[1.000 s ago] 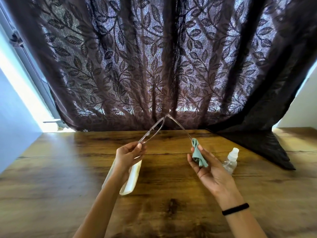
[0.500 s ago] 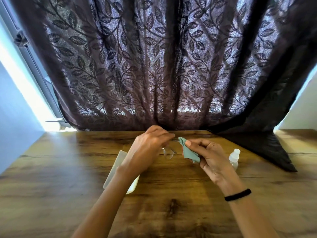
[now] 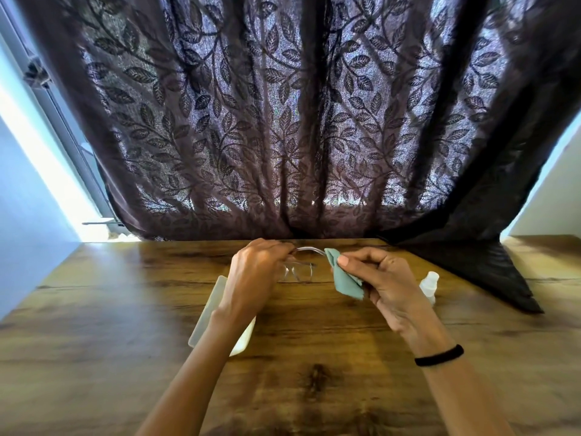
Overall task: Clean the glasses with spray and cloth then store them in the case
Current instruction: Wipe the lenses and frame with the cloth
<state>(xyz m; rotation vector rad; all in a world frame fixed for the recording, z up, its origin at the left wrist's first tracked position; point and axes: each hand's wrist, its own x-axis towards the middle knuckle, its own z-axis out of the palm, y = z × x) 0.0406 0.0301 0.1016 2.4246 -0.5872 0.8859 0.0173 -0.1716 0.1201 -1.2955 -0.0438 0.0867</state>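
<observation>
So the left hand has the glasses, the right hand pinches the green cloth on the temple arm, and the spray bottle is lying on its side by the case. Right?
Not quite. The head view shows the spray bottle standing upright to the right of the right hand, away from the case. The rest holds: the left hand has the glasses, and the right hand pinches the cloth on the temple arm.

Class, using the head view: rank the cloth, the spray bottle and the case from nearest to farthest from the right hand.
1. Cloth: pinched in the right hand.
2. Spray bottle: standing just right of that hand.
3. Case: across the table, under the left forearm.
</observation>
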